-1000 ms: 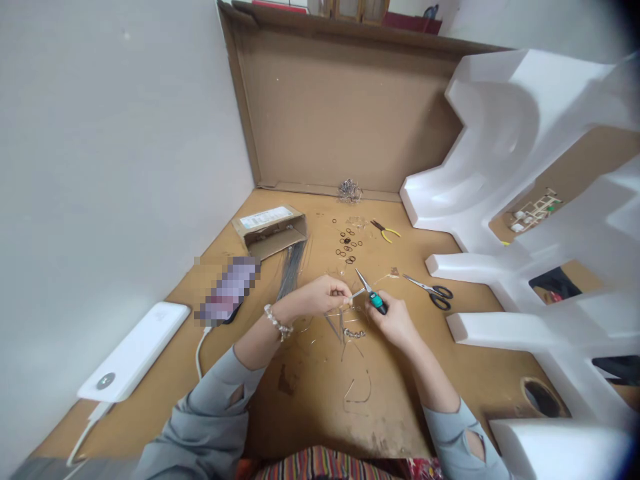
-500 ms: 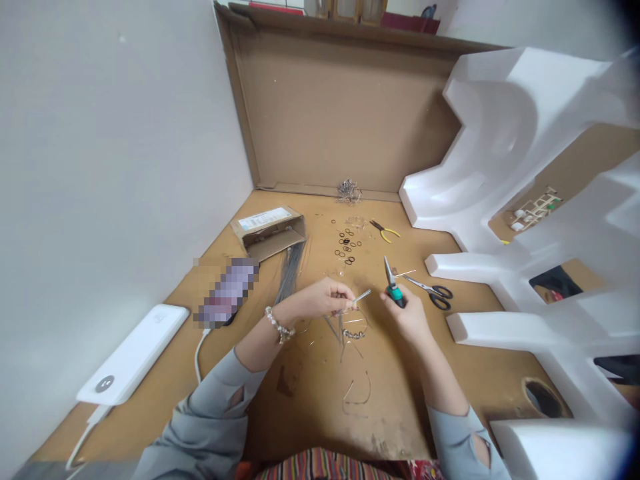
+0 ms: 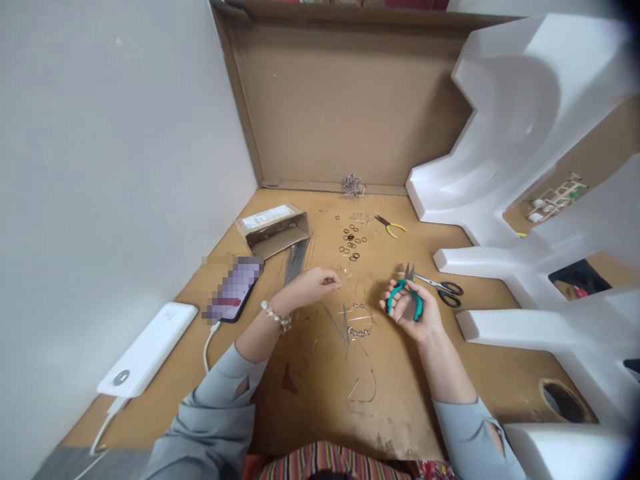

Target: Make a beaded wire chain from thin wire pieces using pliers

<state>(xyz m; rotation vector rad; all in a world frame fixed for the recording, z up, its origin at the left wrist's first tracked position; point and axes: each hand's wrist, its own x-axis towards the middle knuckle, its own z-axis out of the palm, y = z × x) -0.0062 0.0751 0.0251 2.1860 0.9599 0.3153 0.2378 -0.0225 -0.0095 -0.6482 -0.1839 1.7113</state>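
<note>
My left hand point(image 3: 317, 288) is pinched above the middle of the table, its fingertips closed on a thin, pale wire point(image 3: 346, 279) that is hard to make out. Held in my right hand point(image 3: 417, 320) is a pair of pliers point(image 3: 419, 308) with teal handles. The handles are spread and the jaws stand apart, pointing away from me. Between and just below the hands lies a beaded wire ring point(image 3: 361, 332) with loose wires across it. Nearer to me is a bent wire piece point(image 3: 374, 387).
Black rings point(image 3: 351, 245) lie beyond my hands, near yellow-handled pliers point(image 3: 395, 230). Scissors point(image 3: 447, 293) rest right of my right hand. A small open carton point(image 3: 275, 233), grey wires point(image 3: 296, 260), a phone point(image 3: 233, 290) and a power bank point(image 3: 147, 350) are leftward. White foam point(image 3: 493, 327) borders the right.
My right hand has turned the pliers, and their handles and jaws have spread. My left hand has moved slightly away from me and left; the bright strip at its fingertips no longer shows.
</note>
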